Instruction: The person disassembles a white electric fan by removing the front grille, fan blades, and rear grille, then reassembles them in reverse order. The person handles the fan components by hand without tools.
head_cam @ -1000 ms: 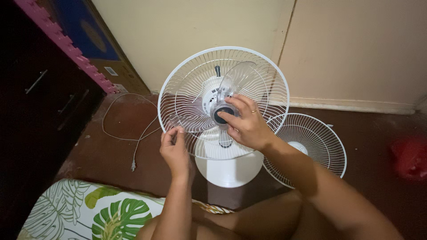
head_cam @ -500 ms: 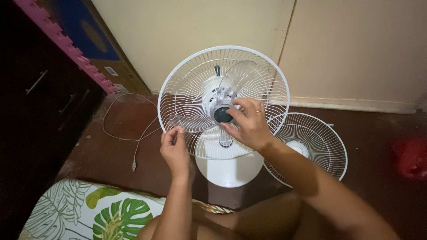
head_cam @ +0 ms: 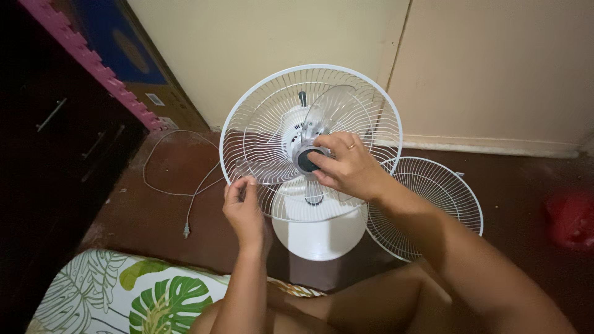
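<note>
Red thing point(head_cam: 572, 219) at the right edge is blurry and cut off, and the right hand point(head_cam: 349, 167) hides most of the dark hub cap point(head_cam: 306, 159).

Red bag point(head_cam: 570, 218), leaf-print cushion point(head_cam: 124, 294)

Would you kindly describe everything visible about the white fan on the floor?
The white fan stands upright on a round white base on the dark reddish floor, close to the cream wall. Its rear wire guard is on; the front guard is off, leaning beside it. Clear plastic blades sit on the hub. The right hand grips the dark hub cap; the left hand pinches a blade tip at the guard's lower rim. Its cord trails unplugged.
</note>
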